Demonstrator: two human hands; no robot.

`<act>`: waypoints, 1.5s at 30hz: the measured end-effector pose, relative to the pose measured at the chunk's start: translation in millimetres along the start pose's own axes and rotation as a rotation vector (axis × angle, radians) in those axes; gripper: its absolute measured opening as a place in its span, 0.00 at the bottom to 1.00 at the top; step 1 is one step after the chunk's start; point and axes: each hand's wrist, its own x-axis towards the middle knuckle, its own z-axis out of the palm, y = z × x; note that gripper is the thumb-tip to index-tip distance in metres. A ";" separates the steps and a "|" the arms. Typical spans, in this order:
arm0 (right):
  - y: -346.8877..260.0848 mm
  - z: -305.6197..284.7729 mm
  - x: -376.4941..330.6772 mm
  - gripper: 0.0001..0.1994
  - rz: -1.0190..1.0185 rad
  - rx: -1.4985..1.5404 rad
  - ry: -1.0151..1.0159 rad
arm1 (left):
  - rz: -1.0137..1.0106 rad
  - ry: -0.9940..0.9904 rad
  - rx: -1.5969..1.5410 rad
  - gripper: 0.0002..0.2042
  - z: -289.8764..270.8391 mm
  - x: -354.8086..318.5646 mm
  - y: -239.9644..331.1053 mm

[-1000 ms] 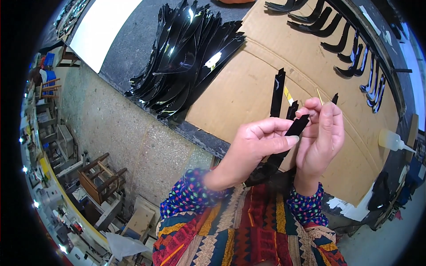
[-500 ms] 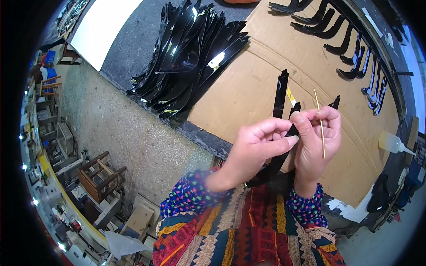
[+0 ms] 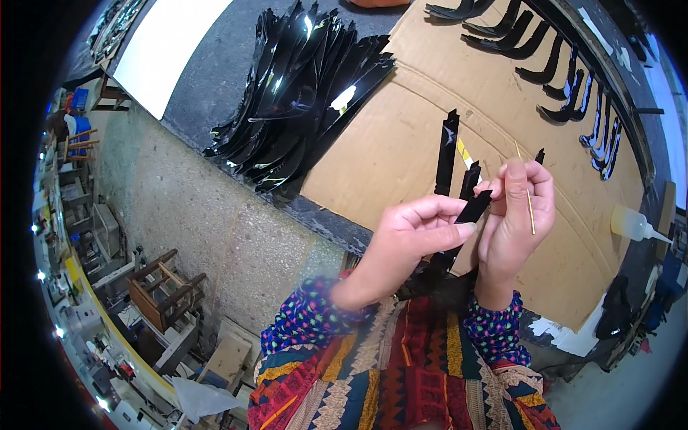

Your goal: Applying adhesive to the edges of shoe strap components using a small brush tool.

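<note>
Between the thumb and fingers of my left hand [image 3: 410,240] is a glossy black strip [image 3: 474,208], its notched end pointing up and right. My right hand [image 3: 517,218] holds a thin brass-coloured rod [image 3: 531,211] under its raised thumb, close beside the strip's end. Behind my fingers lie another black strip [image 3: 447,154], a shorter black end [image 3: 469,179] and a narrow yellow-and-white piece [image 3: 464,151]. One more black tip [image 3: 540,156] shows just past my right hand. Dark curved parts below my hands, over my lap, are partly hidden.
Cardboard [image 3: 358,172] covers much of the dark table. A heap of glossy black strips [image 3: 294,107] lies at the far left, with a white sheet [image 3: 168,50] beyond. Curved black pieces [image 3: 548,68] line the far right edge. A nozzle bottle [image 3: 629,223] lies at right; a wooden stool [image 3: 163,290] stands at left.
My right thumb has lifted off the strip and the right hand has drawn slightly right, with the rod tilting. The strip's notched end now shows in my left hand.
</note>
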 end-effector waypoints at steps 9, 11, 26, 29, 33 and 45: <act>-8.9 2.3 -5.1 0.09 0.152 0.000 -0.133 | 0.026 0.048 0.004 0.13 -3.2 0.4 5.7; -9.0 4.1 -6.7 0.10 0.141 -0.031 -0.202 | 0.027 0.065 -0.021 0.13 -2.5 1.8 7.0; 0.2 5.4 -5.6 0.07 0.116 -0.210 -0.085 | 0.048 0.145 -0.089 0.10 -16.1 10.4 17.4; 0.0 5.1 -5.2 0.07 0.121 -0.208 -0.079 | 0.056 0.126 -0.081 0.10 -18.1 11.0 16.9; -0.8 4.4 -3.6 0.07 0.111 -0.223 -0.073 | 0.074 0.146 -0.027 0.12 -14.8 13.4 18.5; -37.8 -5.4 -12.7 0.06 0.125 -0.148 -0.093 | 0.667 0.439 0.789 0.24 -26.7 32.4 22.3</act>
